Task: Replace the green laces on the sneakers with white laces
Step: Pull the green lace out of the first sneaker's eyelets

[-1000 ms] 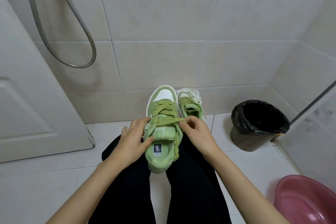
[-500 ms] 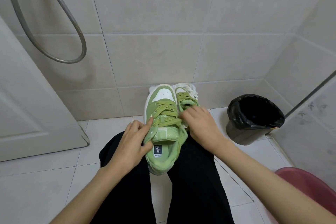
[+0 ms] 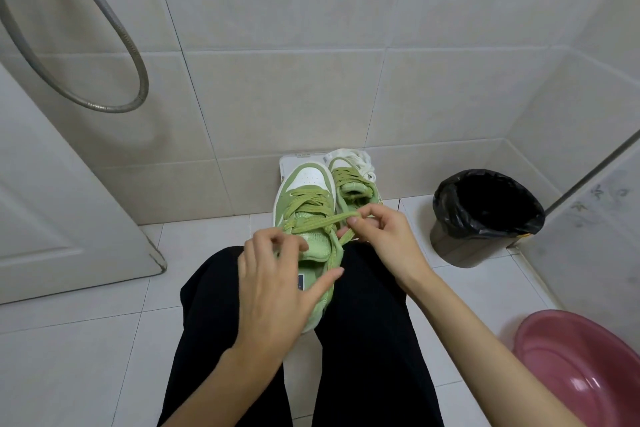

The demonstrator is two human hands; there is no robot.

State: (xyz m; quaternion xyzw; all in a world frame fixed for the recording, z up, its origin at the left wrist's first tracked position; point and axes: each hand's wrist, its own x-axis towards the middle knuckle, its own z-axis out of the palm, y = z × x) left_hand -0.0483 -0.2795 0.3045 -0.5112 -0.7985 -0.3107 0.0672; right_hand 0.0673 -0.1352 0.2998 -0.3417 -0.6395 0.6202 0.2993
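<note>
A green and white sneaker (image 3: 304, 198) with green laces (image 3: 311, 208) lies between my knees, toe pointing away. My right hand (image 3: 384, 239) pinches a green lace strand at the top eyelets and holds it pulled to the right. My left hand (image 3: 277, 288) covers the sneaker's left side and heel, its fingers curled at the tongue and its thumb stretched across the opening. The second sneaker (image 3: 353, 180) stands behind on a white box (image 3: 287, 163), with a bundle of white laces (image 3: 360, 159) at its toe.
A black-lined bin (image 3: 485, 215) stands on the floor to the right. A pink basin (image 3: 581, 367) sits at the lower right corner. A shower hose (image 3: 114, 45) hangs on the left wall beside a white door (image 3: 52, 201). My legs in black trousers (image 3: 225, 340) fill the foreground.
My right hand has moved from the sneaker's right side and now pulls a green lace strand out to the right. My left hand slid up over the shoe's collar.
</note>
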